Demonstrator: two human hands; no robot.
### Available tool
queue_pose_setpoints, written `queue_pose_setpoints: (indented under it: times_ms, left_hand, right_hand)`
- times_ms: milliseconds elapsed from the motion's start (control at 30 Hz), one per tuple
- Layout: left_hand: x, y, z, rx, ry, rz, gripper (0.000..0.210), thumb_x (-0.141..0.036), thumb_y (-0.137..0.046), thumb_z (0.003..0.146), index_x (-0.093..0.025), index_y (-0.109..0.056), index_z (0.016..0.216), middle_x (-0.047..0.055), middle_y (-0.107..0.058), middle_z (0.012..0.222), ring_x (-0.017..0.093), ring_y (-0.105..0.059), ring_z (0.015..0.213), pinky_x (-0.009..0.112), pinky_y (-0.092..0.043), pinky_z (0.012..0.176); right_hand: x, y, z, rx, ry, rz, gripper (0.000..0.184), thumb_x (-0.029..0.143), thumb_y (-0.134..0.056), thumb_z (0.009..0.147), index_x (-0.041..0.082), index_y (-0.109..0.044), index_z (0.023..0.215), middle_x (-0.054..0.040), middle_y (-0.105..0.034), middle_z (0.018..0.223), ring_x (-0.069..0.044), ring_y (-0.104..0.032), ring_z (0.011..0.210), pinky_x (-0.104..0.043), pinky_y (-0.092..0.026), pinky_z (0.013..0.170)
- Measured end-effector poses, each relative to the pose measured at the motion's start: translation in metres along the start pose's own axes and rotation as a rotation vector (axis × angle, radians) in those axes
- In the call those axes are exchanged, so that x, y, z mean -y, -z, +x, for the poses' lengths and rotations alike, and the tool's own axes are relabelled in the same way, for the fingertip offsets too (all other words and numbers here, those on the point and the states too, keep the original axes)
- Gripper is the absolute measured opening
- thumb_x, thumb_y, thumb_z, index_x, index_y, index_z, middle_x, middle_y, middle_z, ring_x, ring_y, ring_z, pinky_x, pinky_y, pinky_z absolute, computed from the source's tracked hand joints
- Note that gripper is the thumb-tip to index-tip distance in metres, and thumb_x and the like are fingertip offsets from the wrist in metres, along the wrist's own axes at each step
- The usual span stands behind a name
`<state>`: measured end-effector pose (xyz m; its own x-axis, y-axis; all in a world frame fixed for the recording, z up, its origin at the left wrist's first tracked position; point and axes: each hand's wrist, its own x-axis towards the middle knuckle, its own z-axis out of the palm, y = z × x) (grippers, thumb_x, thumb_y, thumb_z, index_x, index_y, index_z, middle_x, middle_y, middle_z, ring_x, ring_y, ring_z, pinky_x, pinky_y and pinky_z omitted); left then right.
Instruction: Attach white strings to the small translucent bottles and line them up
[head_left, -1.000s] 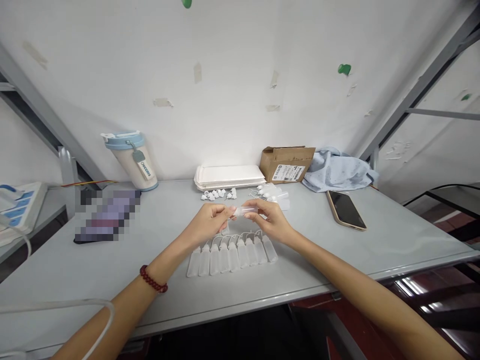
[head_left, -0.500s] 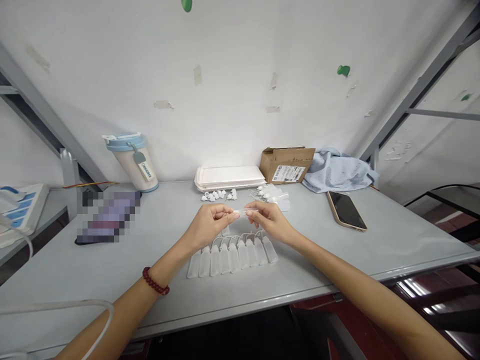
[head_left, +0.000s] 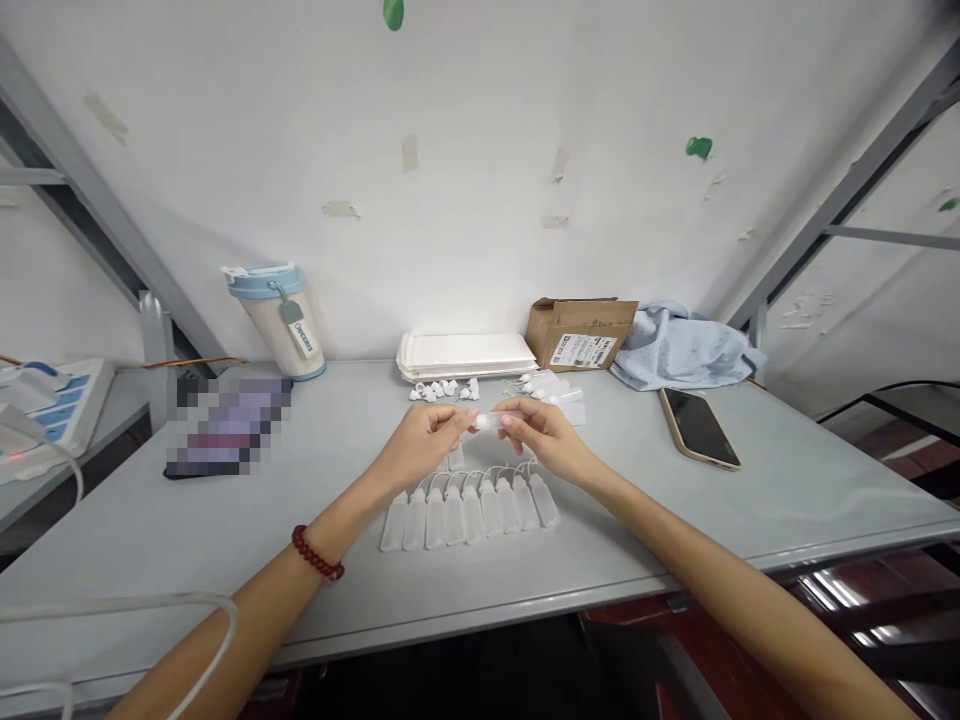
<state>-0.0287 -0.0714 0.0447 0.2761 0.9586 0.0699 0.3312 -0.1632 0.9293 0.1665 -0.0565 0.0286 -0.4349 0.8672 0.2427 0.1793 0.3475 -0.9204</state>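
Note:
A small translucent squeeze bottle [head_left: 489, 422] lies sideways between my two hands, above the table. My left hand [head_left: 431, 435] is closed in a pinch at its whiter left end. The fingers of my right hand [head_left: 541, 438] are closed round its right end and cover part of it. Whether a cap sits under my left fingertips is hidden. Just below my hands, a row of several similar bottles [head_left: 471, 517] lies on the table, with thin bent tubes at their tops. Another clear piece [head_left: 455, 458] lies behind the row, partly covered by my left hand.
Beyond my hands are several white caps [head_left: 442, 389], more bottles [head_left: 570, 398], a white stack [head_left: 469, 352] and a cardboard box [head_left: 581, 335]. A tumbler [head_left: 283, 325] stands at left, a phone [head_left: 700, 428] and a blue cloth [head_left: 686, 350] at right. A white cable [head_left: 217, 665] crosses my left forearm.
The view has shifted slightly. Between my hands, more of the bottle's wide body now shows, where a thin, narrow part showed before. Both hands remain pinched together.

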Motion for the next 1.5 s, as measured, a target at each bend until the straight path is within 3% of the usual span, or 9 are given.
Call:
queue_pose_setpoints:
  times_ms: [267,533,867,1067,1167,1267,1500]
  left_hand:
    - [0.0008,0.0001,0.0000,0.031,0.011,0.018,0.038,-0.051,-0.055,0.077,-0.015,-0.060,0.064,-0.007,-0.026,0.049,0.007,-0.020,0.045,0.022,-0.014,0.044]
    - [-0.0030,0.0005,-0.0022,0.012,-0.038,-0.014,0.037,-0.050,-0.058,0.075,-0.015,-0.057,0.062,-0.006,-0.033,0.051,0.007,-0.023,0.047,0.022,-0.020,0.044]
    - [-0.0001,0.0010,-0.0058,-0.004,-0.245,0.251,0.025,-0.038,-0.051,0.081,-0.016,-0.056,0.069,-0.005,-0.040,0.054,0.010,-0.034,0.052,0.022,-0.030,0.051]
    - [0.0028,-0.0024,-0.0058,-0.030,-0.307,0.345,0.022,-0.035,-0.051,0.083,-0.017,-0.056,0.070,-0.005,-0.042,0.055,0.010,-0.037,0.053,0.023,-0.031,0.053]
    - [0.0029,-0.0047,-0.0042,-0.055,-0.303,0.364,0.025,-0.037,-0.050,0.085,-0.017,-0.056,0.070,-0.004,-0.046,0.058,0.011,-0.039,0.056,0.024,-0.032,0.055]
    - [0.0020,-0.0062,-0.0022,-0.046,-0.314,0.403,0.036,-0.041,-0.042,0.089,-0.018,-0.051,0.063,-0.001,-0.048,0.062,0.014,-0.043,0.066,0.025,-0.034,0.060]
    - [0.0007,-0.0045,-0.0011,-0.028,-0.247,0.318,0.036,-0.043,-0.041,0.089,-0.018,-0.054,0.066,0.001,-0.055,0.072,0.017,-0.048,0.077,0.026,-0.036,0.065]
  right_hand:
    - [0.0008,-0.0024,-0.0015,-0.057,0.016,-0.060,0.031,0.044,-0.057,0.081,0.017,-0.060,0.096,-0.0026,-0.060,0.080,-0.010,-0.048,0.057,-0.024,-0.040,0.053]
    - [-0.0041,-0.0039,-0.0043,-0.002,0.041,-0.133,0.033,0.047,-0.045,0.089,0.016,-0.057,0.092,0.0046,-0.043,0.054,-0.010,-0.040,0.051,-0.024,-0.032,0.050]
    - [-0.0036,-0.0037,-0.0023,0.066,-0.088,0.124,0.035,0.051,-0.052,0.083,0.017,-0.051,0.075,0.0063,-0.034,0.052,-0.008,-0.030,0.047,-0.023,-0.026,0.047]
    - [-0.0055,-0.0038,-0.0003,0.105,-0.156,0.287,0.044,0.051,-0.054,0.082,0.020,-0.031,0.060,0.0081,-0.022,0.053,-0.006,-0.021,0.045,-0.022,-0.020,0.043]
    - [-0.0042,-0.0038,0.0002,0.083,-0.130,0.289,0.045,0.051,-0.052,0.083,0.020,-0.031,0.059,0.0077,-0.025,0.053,-0.006,-0.025,0.044,-0.022,-0.023,0.042]
    - [-0.0016,-0.0026,-0.0001,0.051,-0.085,0.222,0.041,0.051,-0.051,0.084,0.018,-0.040,0.062,0.0064,-0.033,0.053,-0.007,-0.033,0.044,-0.023,-0.027,0.044]
    - [-0.0001,0.0000,-0.0017,0.078,-0.041,0.032,0.033,0.047,-0.048,0.087,0.015,-0.057,0.083,0.0035,-0.049,0.055,-0.008,-0.043,0.047,-0.023,-0.035,0.049]
